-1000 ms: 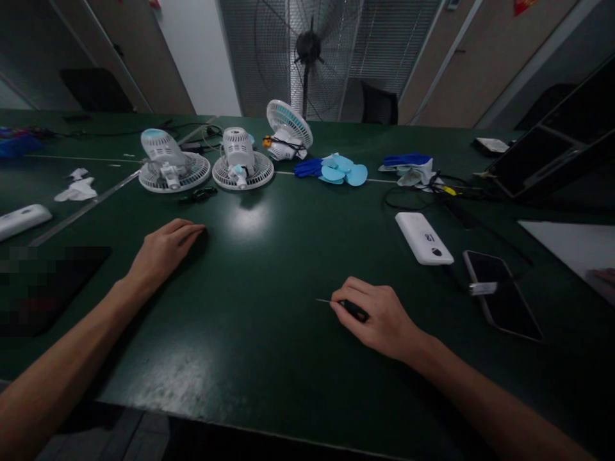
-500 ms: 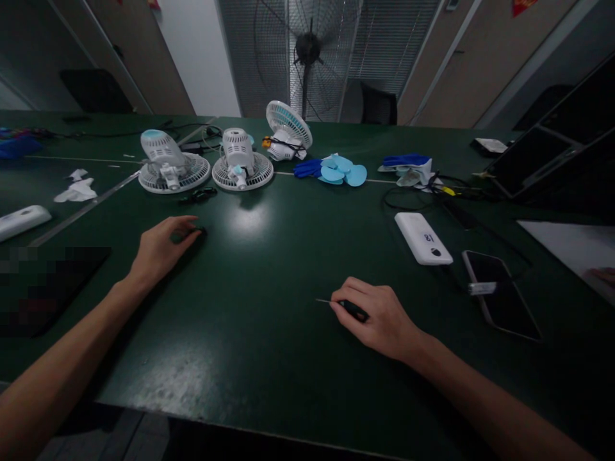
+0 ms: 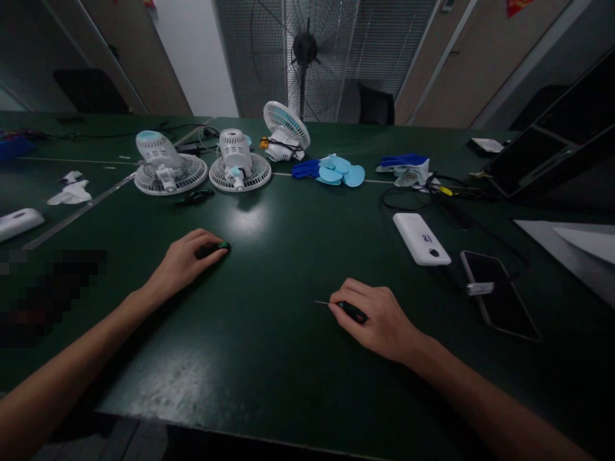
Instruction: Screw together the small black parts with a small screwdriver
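A dark green bench (image 3: 269,358) fills most of the frame, from the upper left down to the bottom edge. Behind it, at upper center, stands a large caged fan (image 3: 304,48) in front of blinds. Three small white fans sit along the far part of the bench: one fan face down (image 3: 158,153) at upper left, a second fan face down (image 3: 235,150) just to its right, and a third fan with its grille tilted up (image 3: 286,137) near upper center.

The right hand (image 3: 379,317), right of center in the lower half, is curled, thumb and fingers pinched together on a tool. The left hand (image 3: 185,259), left of center, is also curled, its thumb and fingers closed around a small item.

A dark phone (image 3: 509,304) lies at the right, with a white device (image 3: 418,238) to its upper left. Light-blue fan blades (image 3: 342,171) lie at upper center, against a blue glove (image 3: 306,169); blue-and-white gloves (image 3: 408,168) lie farther right. A dark cable bundle (image 3: 195,197) rests in front of the two face-down fans.

The right hand's tool is a dark-handled screwdriver (image 3: 353,312), its thin shaft pointing left, near the middle of the frame. Smallest is the left hand's dark piece with a green end (image 3: 223,246); its full shape is hidden by the fingers.
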{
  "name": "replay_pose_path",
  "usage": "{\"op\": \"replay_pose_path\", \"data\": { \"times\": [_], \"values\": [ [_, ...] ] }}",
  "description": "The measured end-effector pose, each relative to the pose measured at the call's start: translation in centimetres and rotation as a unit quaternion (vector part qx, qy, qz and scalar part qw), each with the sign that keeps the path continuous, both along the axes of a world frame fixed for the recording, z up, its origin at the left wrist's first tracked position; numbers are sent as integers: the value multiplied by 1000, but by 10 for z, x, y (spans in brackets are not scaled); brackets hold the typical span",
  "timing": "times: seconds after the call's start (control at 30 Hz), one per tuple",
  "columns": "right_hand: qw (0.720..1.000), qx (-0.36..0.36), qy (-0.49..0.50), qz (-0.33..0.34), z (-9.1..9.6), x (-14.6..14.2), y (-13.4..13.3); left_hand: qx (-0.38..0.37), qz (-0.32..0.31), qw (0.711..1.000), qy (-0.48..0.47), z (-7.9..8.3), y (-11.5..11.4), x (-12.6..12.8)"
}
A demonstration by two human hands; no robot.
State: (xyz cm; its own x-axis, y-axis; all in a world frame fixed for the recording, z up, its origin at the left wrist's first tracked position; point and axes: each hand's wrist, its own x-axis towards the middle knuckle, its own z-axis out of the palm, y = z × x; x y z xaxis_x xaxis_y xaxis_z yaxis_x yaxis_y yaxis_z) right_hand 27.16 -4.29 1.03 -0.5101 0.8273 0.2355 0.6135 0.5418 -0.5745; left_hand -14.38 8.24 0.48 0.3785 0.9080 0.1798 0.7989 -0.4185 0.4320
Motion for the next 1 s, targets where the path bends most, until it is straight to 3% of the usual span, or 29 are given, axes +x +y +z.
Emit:
{"op": "replay_pose_path", "data": {
  "times": [0.23, 0.37, 1.0],
  "values": [
    [999, 5, -44, 12, 7, 5, 1, -45, -249, 967, -37, 2, -55, 128],
    [996, 19, -81, 35, 14, 13, 2, -50, -318, 945, -47, 2, -70, 171],
    [992, 22, -125, 25, 14, 18, 5, -76, -283, 952, -88, -3, -71, 169]
  ]
}}
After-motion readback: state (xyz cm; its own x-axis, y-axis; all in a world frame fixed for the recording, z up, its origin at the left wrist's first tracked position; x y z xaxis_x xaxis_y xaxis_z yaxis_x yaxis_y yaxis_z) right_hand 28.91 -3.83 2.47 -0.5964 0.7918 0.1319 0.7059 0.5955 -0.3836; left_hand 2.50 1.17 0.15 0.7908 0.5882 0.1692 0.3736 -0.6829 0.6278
